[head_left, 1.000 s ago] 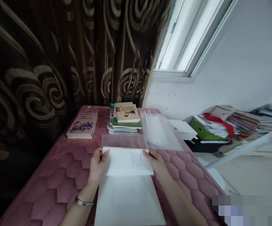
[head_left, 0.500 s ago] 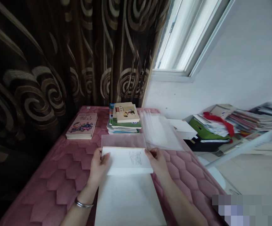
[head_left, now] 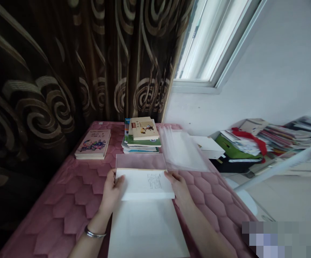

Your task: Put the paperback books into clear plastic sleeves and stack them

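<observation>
An open white book (head_left: 147, 229) lies on the pink quilted surface (head_left: 71, 200) in front of me. Its upper part, a folded white flap (head_left: 144, 184) with small print, sits under a clear plastic cover (head_left: 141, 161) that reaches past its far edge. My left hand (head_left: 112, 191) grips the flap's left edge, thumb on top. My right hand (head_left: 179, 186) pinches its right edge. A bracelet is on my left wrist.
A book with a colourful cover (head_left: 93, 144) lies at the far left, a stack of books (head_left: 141, 136) behind the flap, a pile of clear plastic covers (head_left: 183, 150) to the right. Brown patterned curtain (head_left: 64, 64) behind. Cluttered books and boxes (head_left: 252, 143) lie off the right edge.
Nothing has visibly changed beyond a slight shift of the view; both hands stay on the flap's edges.
</observation>
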Tool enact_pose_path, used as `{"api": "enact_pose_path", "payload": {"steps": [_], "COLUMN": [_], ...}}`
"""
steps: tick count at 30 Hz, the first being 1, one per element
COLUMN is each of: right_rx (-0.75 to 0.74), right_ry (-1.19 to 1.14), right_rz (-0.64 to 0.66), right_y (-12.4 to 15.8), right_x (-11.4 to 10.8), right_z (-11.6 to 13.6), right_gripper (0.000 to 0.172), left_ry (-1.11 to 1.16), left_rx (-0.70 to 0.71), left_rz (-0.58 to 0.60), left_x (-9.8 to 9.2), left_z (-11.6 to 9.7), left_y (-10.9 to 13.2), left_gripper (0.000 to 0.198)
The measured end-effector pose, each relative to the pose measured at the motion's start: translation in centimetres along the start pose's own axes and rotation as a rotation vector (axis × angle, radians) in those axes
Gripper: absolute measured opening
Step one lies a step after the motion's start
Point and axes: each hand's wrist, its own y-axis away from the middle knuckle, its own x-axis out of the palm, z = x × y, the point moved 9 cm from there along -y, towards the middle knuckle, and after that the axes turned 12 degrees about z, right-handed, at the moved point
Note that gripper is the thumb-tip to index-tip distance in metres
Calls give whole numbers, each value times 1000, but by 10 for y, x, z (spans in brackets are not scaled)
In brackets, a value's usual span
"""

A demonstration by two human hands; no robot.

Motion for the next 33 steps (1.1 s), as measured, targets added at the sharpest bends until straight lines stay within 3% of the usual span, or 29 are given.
{"api": "enact_pose_path", "payload": {"steps": [4,13,19,27,33], "right_rx": [22,106,75,110,232], "right_ry": [-51,-37,-99,-172,-148], "right_rz": [-1,-1,12,50,200], "right_y": [3,7,4,5,6], "right_x": [3,4,2,6,16], "right_z": [0,2,0,4,0], "right_gripper": [44,28,42,32,23], "left_ry": [-10,-54,-38,-45,-22], "left_rx": [0,-6,14,6,1], "left_rz": [-11,-40,-23,-16,10], "left_x": [-1,-4,-2,-1,2], "left_z": [1,5,-2,-2,-5], "left_y": [0,-1,1,2,3], "left_gripper": [26,26,24,23,26]}}
